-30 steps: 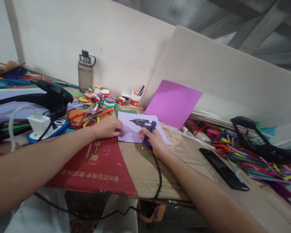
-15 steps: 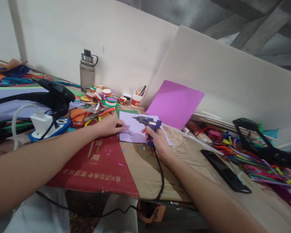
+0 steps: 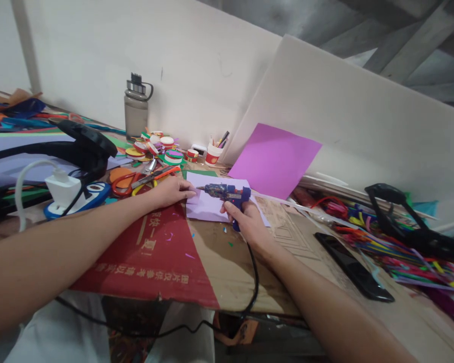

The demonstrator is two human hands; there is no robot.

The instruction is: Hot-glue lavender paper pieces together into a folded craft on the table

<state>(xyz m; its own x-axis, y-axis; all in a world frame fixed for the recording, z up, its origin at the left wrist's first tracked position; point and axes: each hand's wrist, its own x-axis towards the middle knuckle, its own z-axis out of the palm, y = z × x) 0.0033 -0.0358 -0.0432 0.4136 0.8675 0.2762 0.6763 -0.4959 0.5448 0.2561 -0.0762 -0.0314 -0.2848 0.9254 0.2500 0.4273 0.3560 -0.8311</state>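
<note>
My right hand (image 3: 247,219) is wrapped round the handle of a dark blue hot glue gun (image 3: 230,193), whose nozzle points left. A thin glue stick (image 3: 276,200) runs out of its back end. Just left of the nozzle tip, my left hand (image 3: 177,190) pinches a small piece of purple paper (image 3: 193,200), partly hidden by the fingers. Beneath both lies a light purple sheet (image 3: 208,213) on the cardboard. The gun's black cord (image 3: 256,282) hangs over the table's front edge.
Scissors (image 3: 126,185), paper rolls (image 3: 173,156), a bottle (image 3: 136,113) and a pen cup (image 3: 213,154) stand behind. A power strip with a white charger (image 3: 62,189) sits left. A phone (image 3: 353,267) and colourful pipe cleaners (image 3: 393,252) lie right. A purple sheet (image 3: 274,159) leans on a white board.
The glue gun has moved slightly left and levelled, its nozzle now close to my left fingertips. My left hand keeps its pinch on the small paper piece.
</note>
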